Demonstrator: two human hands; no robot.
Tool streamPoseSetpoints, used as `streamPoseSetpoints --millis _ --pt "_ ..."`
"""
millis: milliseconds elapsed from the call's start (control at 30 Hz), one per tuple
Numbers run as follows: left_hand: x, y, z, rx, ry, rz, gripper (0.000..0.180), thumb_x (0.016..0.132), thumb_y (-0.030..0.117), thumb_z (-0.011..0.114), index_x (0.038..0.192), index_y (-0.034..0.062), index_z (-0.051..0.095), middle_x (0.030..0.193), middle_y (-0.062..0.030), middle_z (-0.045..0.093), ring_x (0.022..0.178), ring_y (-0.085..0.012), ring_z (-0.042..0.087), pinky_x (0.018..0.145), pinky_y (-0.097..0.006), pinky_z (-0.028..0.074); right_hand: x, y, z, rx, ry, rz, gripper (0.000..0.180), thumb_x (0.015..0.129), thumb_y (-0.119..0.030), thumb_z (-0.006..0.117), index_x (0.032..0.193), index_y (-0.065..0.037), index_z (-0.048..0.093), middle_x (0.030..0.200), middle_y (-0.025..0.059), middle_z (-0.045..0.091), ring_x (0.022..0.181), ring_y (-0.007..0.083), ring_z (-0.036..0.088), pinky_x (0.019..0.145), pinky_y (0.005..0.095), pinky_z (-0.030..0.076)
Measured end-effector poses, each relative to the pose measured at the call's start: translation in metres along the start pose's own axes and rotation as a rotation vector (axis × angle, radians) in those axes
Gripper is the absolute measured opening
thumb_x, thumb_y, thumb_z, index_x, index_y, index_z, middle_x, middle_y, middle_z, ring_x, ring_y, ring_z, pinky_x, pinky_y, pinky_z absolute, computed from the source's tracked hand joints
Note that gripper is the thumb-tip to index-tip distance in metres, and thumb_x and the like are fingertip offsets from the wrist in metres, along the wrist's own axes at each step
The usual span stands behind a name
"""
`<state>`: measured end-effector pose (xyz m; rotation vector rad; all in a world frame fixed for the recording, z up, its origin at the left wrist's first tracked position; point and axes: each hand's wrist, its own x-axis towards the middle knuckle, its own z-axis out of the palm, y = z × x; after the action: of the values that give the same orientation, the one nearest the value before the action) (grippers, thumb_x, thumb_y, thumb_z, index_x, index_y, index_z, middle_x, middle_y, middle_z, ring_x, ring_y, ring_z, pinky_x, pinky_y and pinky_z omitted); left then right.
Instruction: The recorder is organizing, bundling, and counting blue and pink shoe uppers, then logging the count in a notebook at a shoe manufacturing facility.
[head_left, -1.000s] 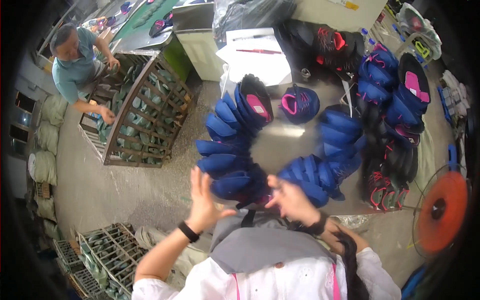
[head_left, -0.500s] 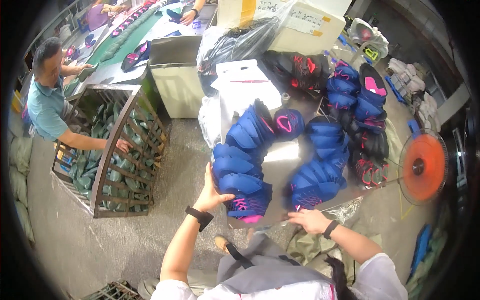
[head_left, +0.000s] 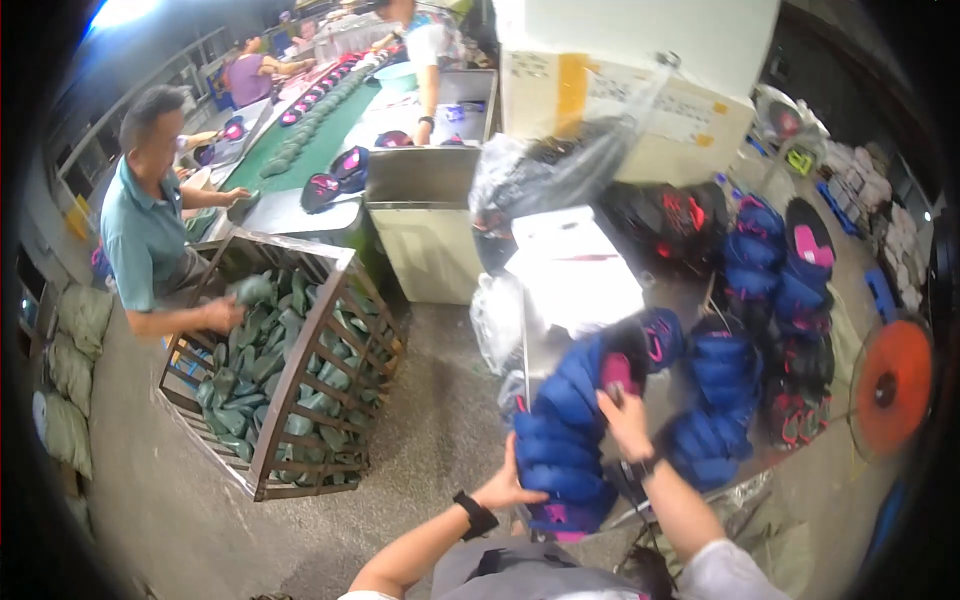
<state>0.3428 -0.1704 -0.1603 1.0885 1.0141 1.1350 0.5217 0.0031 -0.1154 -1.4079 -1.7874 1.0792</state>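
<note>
Leftmost, well away from either hand, a person in a teal shirt (head_left: 140,240) reaches into a slatted crate (head_left: 285,375) of green shoe forms (head_left: 245,365); a conveyor (head_left: 310,140) with dark uppers runs behind them.

Next comes the left hand (head_left: 507,487), watch at the wrist. Its fingers are spread open and pressed flat against the lower left side of a curved stack of blue uppers (head_left: 570,440), the thumb just under the bottom pieces. It braces rather than grips. The stack rests on the table (head_left: 690,300), leaning away from the fingers toward the upper right.

Then the right hand (head_left: 625,420) lies on top of the same stack. Its fingers curl loosely over the upper pieces near a pink lining; whether they pinch one piece or only rest there I cannot tell.

To steady the stack well, I judge the left palm should stay low and flat so the bottom pieces cannot slide out, while the right fingers press evenly down the arc, not on one upper alone. The nested pieces look soft and likely to fan apart if squeezed from one side.

Just right of the right fingers lies a second blue stack (head_left: 715,400), then dark uppers (head_left: 800,330), and an orange fan (head_left: 890,385) at the far right.
</note>
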Motion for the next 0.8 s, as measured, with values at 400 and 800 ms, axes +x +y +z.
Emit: streamPoseSetpoints --millis 400,800 --pt "0.052 0.021 -0.180 -0.210 -0.056 0.229 0.114 0.061 0.018 0.078 0.137 0.0050 -0.006 0.136 -0.0243 0.020 0.126 -0.0377 0.026 0.103 -0.042 0.024 0.035 -0.304 0.078 0.077 -0.132 -0.659 0.020 0.076 -0.018 0.066 0.070 0.000 0.058 0.073 0.0105 0.058 0.067 0.0228 0.054 0.063 0.0317 0.041" --pt "0.228 0.279 -0.388 0.786 0.708 1.149 0.077 0.062 0.011 0.073 0.124 0.0019 0.029 0.130 -0.0214 0.032 0.121 -0.0416 0.029 0.100 -0.047 0.027 0.220 -0.350 0.145 -0.039 0.413 -0.950 0.020 0.077 -0.018 0.064 0.076 0.001 0.059 0.077 0.0121 0.058 0.070 0.0233 0.054 0.065 0.0317 0.041"
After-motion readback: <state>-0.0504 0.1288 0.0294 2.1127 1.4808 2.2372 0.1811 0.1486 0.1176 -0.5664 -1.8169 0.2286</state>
